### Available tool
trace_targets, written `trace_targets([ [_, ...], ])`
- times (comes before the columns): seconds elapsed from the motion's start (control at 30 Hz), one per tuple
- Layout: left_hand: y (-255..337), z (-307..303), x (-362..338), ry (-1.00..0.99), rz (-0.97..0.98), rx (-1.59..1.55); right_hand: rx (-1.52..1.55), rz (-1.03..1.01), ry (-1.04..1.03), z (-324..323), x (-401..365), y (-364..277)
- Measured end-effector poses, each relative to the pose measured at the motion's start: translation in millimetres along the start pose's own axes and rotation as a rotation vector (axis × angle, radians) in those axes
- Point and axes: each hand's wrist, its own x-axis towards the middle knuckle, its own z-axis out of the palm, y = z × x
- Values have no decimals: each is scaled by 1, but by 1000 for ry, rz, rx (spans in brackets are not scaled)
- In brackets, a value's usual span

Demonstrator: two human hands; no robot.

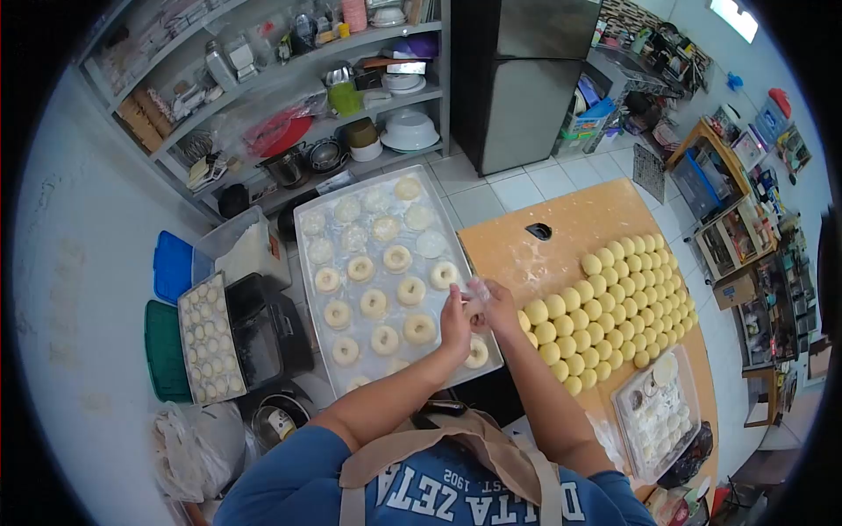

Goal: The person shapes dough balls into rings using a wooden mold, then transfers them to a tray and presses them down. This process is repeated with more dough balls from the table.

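My left hand (455, 328) and my right hand (500, 311) meet over the right edge of a large metal tray (306, 254). Between their fingers is a piece of dough (474, 309), with the fingers of both hands closed around it and hiding part of it. Pale dough rings (419, 329) lie in rows on the tray, with one dough ring (476, 352) just below my hands. Toward the tray's far end are floury round marks and a few flatter discs. To the right, many yellow dough balls (594, 309) sit in rows on the wooden table.
The wooden table (504, 237) has loose flour and a small dark object (538, 231) on it. A clear plastic box (653, 416) with floured pieces stands at its near right. On the left, a smaller tray of dough pieces (210, 337) leans by a black bin (279, 329). Shelves and a fridge (535, 105) stand behind.
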Motion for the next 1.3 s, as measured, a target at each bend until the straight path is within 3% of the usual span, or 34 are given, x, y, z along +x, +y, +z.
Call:
trace_targets([
  [0.03, 15, 0, 5, 40, -30, -57, 33, -22, 69, 16, 11, -4],
  [0.07, 30, 3, 10, 64, 64, -44, 109, -27, 164, 31, 19, -8],
  [0.17, 35, -13, 60, 93, 23, -57, 31, -49, 185, 59, 52, -1],
  [0.2, 59, -12, 60, 60, 82, 119, 4, -12, 97, 59, 67, 4],
  [0.27, 66, -38, 95, -102, -35, 264, -54, 69, -76, 48, 92, 14],
  [0.33, 68, -43, 103, -142, -44, 209, 99, 13, 48, 63, 99, 11],
  [0.4, 59, -35, 103, -8, -34, -196, 170, -9, 262, 85, 98, -8],
  [0.47, 52, -34, 109, 100, -17, -412, 104, 100, 144, 87, 104, -7],
  [0.6, 83, -62, 138, -256, -255, 234, 3, 209, -139, 78, 115, -17],
  [0.7, 83, -45, 131, -200, -182, -176, 282, 109, 155, 85, 125, 3],
  [0.73, 73, -39, 129, -106, -85, -339, 326, -6, 412, 102, 124, 1],
  [0.83, 57, -36, 136, 83, -45, -383, 207, 151, 97, 85, 130, 8],
  [0.87, 59, -41, 148, 122, -99, -163, 105, 158, 67, 80, 134, 11],
  [0.93, 82, -51, 157, -137, -179, 102, -102, 171, 9, 70, 140, 10],
  [0.97, 88, -52, 157, -270, -217, 236, 33, 108, 144, 75, 136, 11],
  [1.03, 83, -42, 150, -222, -205, -27, 304, -33, 404, 98, 125, -4],
  [1.1, 77, -32, 134, -90, -208, -399, 454, 3, 398, 97, 126, -7],
  [1.13, 70, -36, 135, -120, -184, -451, 531, 25, 397, 97, 125, -6],
  [1.23, 66, -47, 150, -187, -194, -190, 295, 60, 186, 80, 124, -7],
  [1.3, 63, -42, 149, -166, -144, -191, 327, 4, 243, 80, 124, -7],
])
